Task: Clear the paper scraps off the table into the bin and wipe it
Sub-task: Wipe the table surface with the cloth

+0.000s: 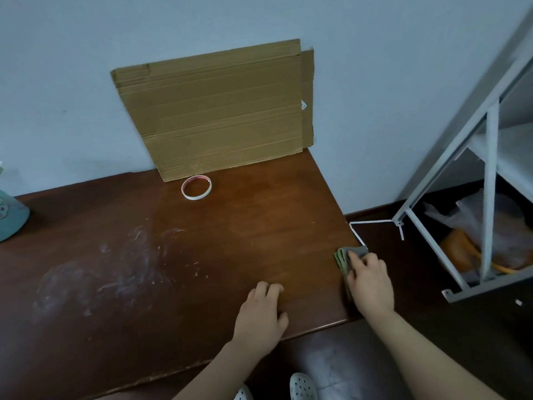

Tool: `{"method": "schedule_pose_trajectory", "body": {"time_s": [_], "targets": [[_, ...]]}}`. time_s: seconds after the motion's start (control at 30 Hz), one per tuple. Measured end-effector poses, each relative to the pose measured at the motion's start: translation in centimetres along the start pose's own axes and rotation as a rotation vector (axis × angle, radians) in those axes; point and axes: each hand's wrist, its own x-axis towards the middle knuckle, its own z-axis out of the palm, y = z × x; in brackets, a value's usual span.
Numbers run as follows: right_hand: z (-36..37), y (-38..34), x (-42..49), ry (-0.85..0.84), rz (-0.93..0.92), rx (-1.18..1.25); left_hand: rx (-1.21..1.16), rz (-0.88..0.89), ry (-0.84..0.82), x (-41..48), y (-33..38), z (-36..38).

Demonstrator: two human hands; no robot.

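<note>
A dark brown wooden table [202, 249] fills the view. At its right edge my right hand [370, 281] presses flat on a folded grey-green cloth [344, 256], fingers straight over it. My left hand [261, 313] rests on the table near the front edge, fingers loosely bent, holding nothing. A whitish smeared patch [109, 272] marks the table's left half. A thin white paper strip [372, 222] hangs between the table's right corner and the shelf frame. No bin is in view.
A flattened cardboard sheet [219, 111] leans on the wall at the back. A tape ring [196, 187] lies in front of it. A teal object [11, 217] sits at the left edge. A grey metal shelf [490, 168] holding plastic bags [484, 235] stands at the right.
</note>
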Motion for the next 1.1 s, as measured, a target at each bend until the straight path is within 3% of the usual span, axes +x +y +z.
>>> {"method": "schedule_pose_trajectory", "body": {"time_s": [0.1, 0.2, 0.27, 0.43, 0.6, 0.67, 0.9, 1.0, 1.1], "targets": [[1.0, -1.6, -1.8, 0.008, -0.164, 0.010, 0.025, 0.008, -0.002, 0.4, 1.8, 0.5], [2.1, -4.6, -4.1, -0.042, -0.467, -0.027, 0.044, 0.012, -0.016, 0.4, 1.8, 0.6], [1.8, -4.7, -4.6, -0.050, -0.541, -0.013, 0.063, 0.020, -0.037, 0.3, 2.1, 0.8], [0.2, 0.3, -2.5, -0.016, -0.245, 0.020, 0.088, 0.037, -0.081, 0.0, 2.6, 1.1], [-1.2, 1.9, -2.9, -0.106, -0.016, -0.010, 0.088, 0.064, -0.086, -0.4, 3.4, 1.7], [-0.6, 0.3, -3.8, -0.135, -0.048, 0.001, 0.075, 0.044, -0.074, -0.7, 3.2, 1.7], [0.9, -8.0, -7.0, -0.277, -0.480, 0.056, 0.048, -0.080, -0.025, -2.4, 0.1, 1.0], [1.1, -7.0, -6.2, -0.279, -0.480, 0.080, 0.037, -0.084, -0.006, -3.1, -1.0, 0.6], [0.4, -4.1, -4.5, -0.222, -0.294, 0.083, 0.014, -0.083, 0.006, -3.4, -1.7, 0.4]]}}
